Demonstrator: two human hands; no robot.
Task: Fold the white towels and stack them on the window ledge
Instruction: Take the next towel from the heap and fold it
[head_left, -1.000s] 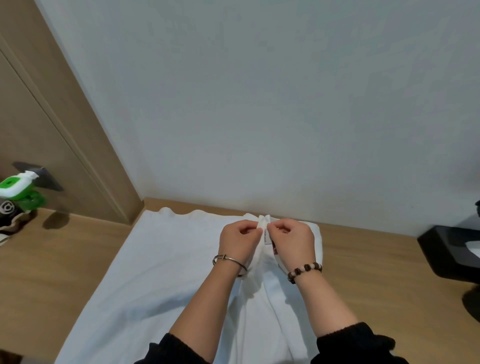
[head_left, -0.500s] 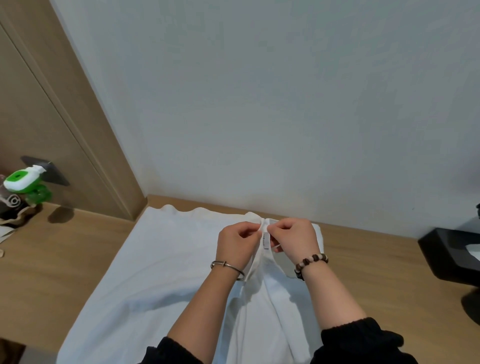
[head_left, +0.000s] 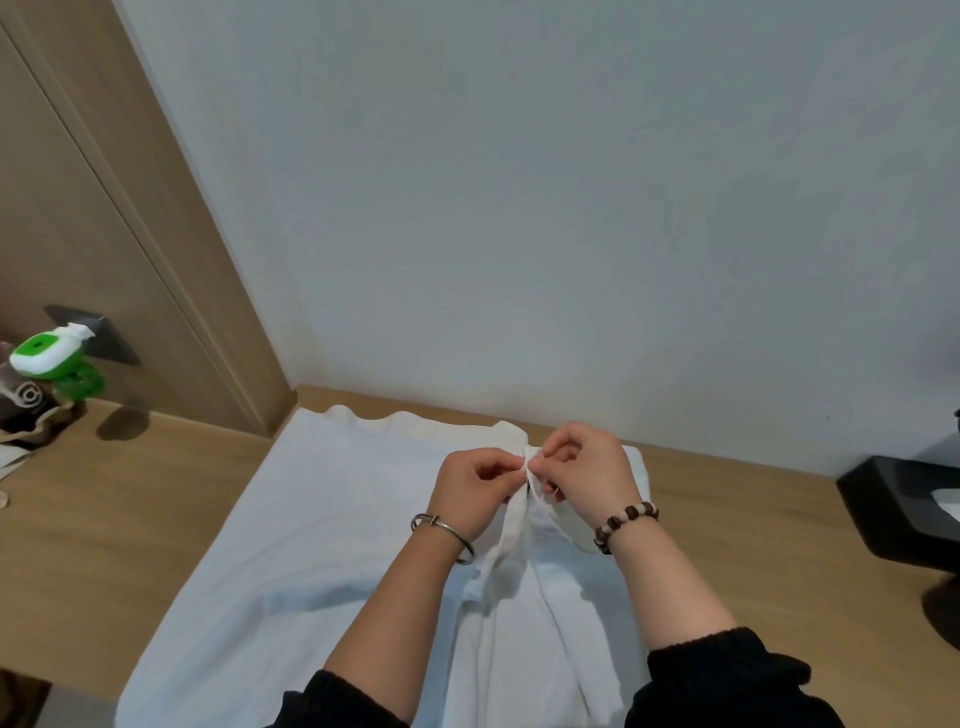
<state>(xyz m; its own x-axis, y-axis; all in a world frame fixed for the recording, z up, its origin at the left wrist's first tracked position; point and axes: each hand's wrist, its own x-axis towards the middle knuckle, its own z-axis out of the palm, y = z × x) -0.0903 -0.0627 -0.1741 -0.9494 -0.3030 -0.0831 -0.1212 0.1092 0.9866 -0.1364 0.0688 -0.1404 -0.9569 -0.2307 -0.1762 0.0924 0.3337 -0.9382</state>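
Right now, your left hand (head_left: 470, 491) and right hand (head_left: 587, 475) are both closed on the towel (head_left: 311, 545). Each one pinches a bunched bit of its white cloth between thumb and forefinger. The two pinches sit almost touching, raised a little above the ledge (head_left: 104, 519) near its back edge. The other fingers of both hands are curled in.

The towel lies spread over the middle of the wooden ledge. Its far edge reaches nearly to the ledge's back edge at the wall (head_left: 519, 208), and its near part runs off the ledge's front, out of view. From your fingers a ridge of gathered cloth runs down toward you between your forearms. The left part lies flat with a few soft creases.

You wear a metal bangle (head_left: 444, 530) on the left wrist and a bead bracelet (head_left: 626, 522) on the right. Black sleeves are pushed up both forearms.

At the ledge's left end stands a green and white bottle (head_left: 44, 353), in front of a wooden panel (head_left: 104, 208). At the ledge's right end sits a black box (head_left: 893, 504), partly cut off by the frame.
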